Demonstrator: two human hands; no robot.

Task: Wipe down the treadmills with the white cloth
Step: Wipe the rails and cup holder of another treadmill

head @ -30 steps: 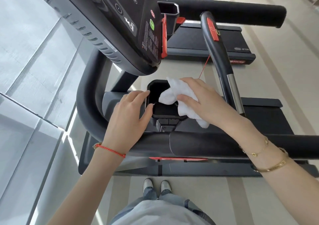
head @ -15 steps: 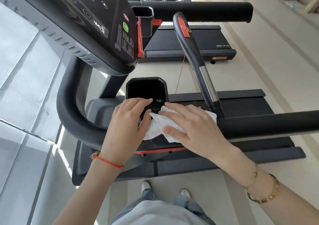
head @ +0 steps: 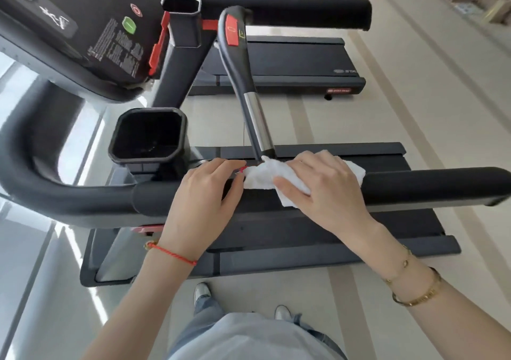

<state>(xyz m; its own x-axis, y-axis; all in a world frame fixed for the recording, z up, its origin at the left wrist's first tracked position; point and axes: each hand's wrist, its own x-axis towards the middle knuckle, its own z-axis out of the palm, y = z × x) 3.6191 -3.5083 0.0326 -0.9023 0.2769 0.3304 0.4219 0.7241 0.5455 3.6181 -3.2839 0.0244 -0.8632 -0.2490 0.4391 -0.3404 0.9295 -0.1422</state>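
Since a second ago your right hand (head: 323,185) has carried the white cloth (head: 265,175) out of the black cup holder (head: 148,135) and down onto the near handrail (head: 414,185) of the treadmill (head: 318,229), and your left hand (head: 204,193) has left the holder's rim to settle on the same rail just beside the cloth.

The cloth now lies draped over the top of the rail, near the foot of the slanted grip bar (head: 249,88), with one corner hanging down the side facing you. Your right hand presses it flat, fingers spread and mostly straight over it, thumb along its lower edge; that is a press, not a clench. Your left hand rests on the rail with its fingers curved over the top. Whether they truly grip the rail I cannot tell, since the fingertips are hidden on the far side.

The risks as I judge them: a thin red safety cord (head: 242,169) shows between your left fingertips and the cloth's edge, and a sweep toward the cup holder could snag it or tug its clip loose. Because you press the cloth and do not grasp it, a quick stroke toward the rail's free end may let it bunch or slide off the rounded padding to the deck below.
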